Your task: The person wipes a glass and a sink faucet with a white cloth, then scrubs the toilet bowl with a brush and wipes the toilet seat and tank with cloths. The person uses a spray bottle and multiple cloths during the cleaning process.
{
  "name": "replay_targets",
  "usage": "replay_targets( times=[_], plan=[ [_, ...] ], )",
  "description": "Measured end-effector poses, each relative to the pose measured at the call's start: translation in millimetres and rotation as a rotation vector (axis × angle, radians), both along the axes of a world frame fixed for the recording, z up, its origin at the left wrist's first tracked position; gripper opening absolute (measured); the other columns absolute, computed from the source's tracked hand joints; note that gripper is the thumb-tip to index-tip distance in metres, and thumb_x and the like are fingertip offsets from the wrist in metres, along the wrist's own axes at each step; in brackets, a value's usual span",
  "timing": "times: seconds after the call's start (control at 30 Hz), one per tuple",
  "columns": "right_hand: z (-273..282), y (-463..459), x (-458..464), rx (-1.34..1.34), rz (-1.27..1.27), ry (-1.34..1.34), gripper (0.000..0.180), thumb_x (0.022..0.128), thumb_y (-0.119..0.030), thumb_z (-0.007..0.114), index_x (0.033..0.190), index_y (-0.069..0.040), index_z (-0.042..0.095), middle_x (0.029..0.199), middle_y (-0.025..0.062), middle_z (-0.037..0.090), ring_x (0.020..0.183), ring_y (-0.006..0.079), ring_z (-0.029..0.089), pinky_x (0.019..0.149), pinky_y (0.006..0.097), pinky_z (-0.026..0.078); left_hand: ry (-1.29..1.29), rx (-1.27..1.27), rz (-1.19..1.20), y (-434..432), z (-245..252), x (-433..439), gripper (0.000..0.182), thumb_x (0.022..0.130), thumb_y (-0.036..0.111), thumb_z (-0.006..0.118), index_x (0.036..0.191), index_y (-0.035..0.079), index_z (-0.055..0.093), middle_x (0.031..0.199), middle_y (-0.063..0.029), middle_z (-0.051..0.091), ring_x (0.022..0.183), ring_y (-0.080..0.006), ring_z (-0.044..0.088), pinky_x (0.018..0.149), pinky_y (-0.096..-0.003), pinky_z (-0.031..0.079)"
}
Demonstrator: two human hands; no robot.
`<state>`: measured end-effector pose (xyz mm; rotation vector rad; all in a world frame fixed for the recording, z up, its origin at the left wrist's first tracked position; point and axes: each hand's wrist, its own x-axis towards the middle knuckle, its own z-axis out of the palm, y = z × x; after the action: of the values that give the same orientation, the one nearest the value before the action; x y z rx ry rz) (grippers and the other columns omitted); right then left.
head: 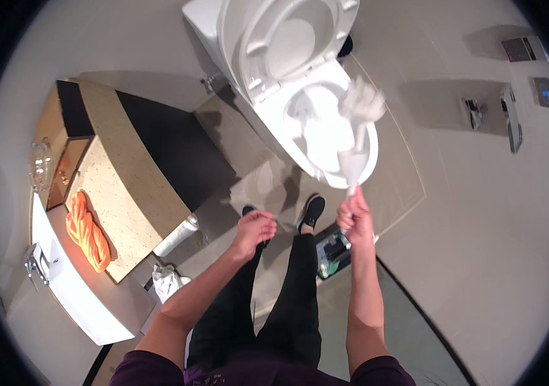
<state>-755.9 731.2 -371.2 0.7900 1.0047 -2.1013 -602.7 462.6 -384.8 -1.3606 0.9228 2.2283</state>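
Note:
My right hand (357,219) grips the handle of a white toilet brush (353,164). The brush points away from me, and its pale head (364,100), blurred by motion, appears over the right side of the toilet bowl. Beneath it is the white toilet (274,126), with its seat (255,60) and lid raised. Bright glare hides part of the bowl's inside. My left hand (255,230) hangs in front of my legs with loosely curled fingers and nothing visible in it.
An orange twisted towel (87,232) lies on the stone counter (120,212) at left, beside a white washbasin (81,299) with a chrome tap (38,265). A tray of items (335,253) sits by my right leg. Chrome fittings (511,118) project from the right wall.

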Motion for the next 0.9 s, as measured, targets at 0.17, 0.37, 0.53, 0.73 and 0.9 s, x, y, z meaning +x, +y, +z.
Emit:
replay_targets(
  times=[0.17,0.37,0.53,0.73,0.9],
  plan=[
    [-66,-9,-38,1.501,1.101,0.545,0.065,0.089,-0.015,0.061,0.151,-0.035,0.054,0.112,0.0143,0.076,0.101,0.0384,0.072,0.093,0.0512,0.056,-0.061,-0.046,-0.014,18,12,-14,0.015,0.098,0.009,0.060,0.111,0.003,0.064,0.095,-0.0092,0.071,0.083,-0.0174,0.069,0.075,-0.0318,0.059],
    [5,18,-65,1.496,1.183,0.745,0.059,0.097,-0.017,0.060,0.151,-0.038,0.053,0.101,0.0183,0.074,0.092,0.0382,0.072,0.083,0.0528,0.057,-0.057,-0.059,0.063,50,21,-49,0.015,0.097,0.008,0.061,0.110,0.001,0.063,0.095,-0.0127,0.070,0.081,-0.0218,0.070,0.073,-0.0319,0.061],
    [58,41,-127,1.376,0.753,1.160,0.060,0.097,-0.009,0.062,0.150,-0.036,0.055,0.100,0.0169,0.073,0.088,0.0338,0.073,0.081,0.0449,0.059,-0.041,-0.044,0.047,86,23,-85,0.016,0.099,0.012,0.062,0.111,0.002,0.064,0.098,-0.0130,0.071,0.082,-0.0209,0.071,0.075,-0.0315,0.061],
    [115,1,-260,1.147,0.495,1.587,0.059,0.096,-0.003,0.062,0.148,-0.030,0.059,0.089,0.0138,0.069,0.070,0.0290,0.066,0.069,0.0434,0.055,-0.019,-0.030,0.069,120,23,-108,0.014,0.099,0.012,0.060,0.110,0.005,0.065,0.097,-0.0096,0.070,0.086,-0.0186,0.069,0.081,-0.0332,0.059],
    [155,-61,-325,1.099,0.599,1.894,0.068,0.091,0.001,0.063,0.146,-0.039,0.060,0.075,0.0057,0.061,0.060,0.0230,0.060,0.057,0.0413,0.051,-0.049,-0.004,0.121,129,28,-119,0.014,0.100,0.012,0.058,0.111,0.005,0.064,0.096,-0.0085,0.070,0.086,-0.0185,0.069,0.084,-0.0332,0.058]
  ],
)
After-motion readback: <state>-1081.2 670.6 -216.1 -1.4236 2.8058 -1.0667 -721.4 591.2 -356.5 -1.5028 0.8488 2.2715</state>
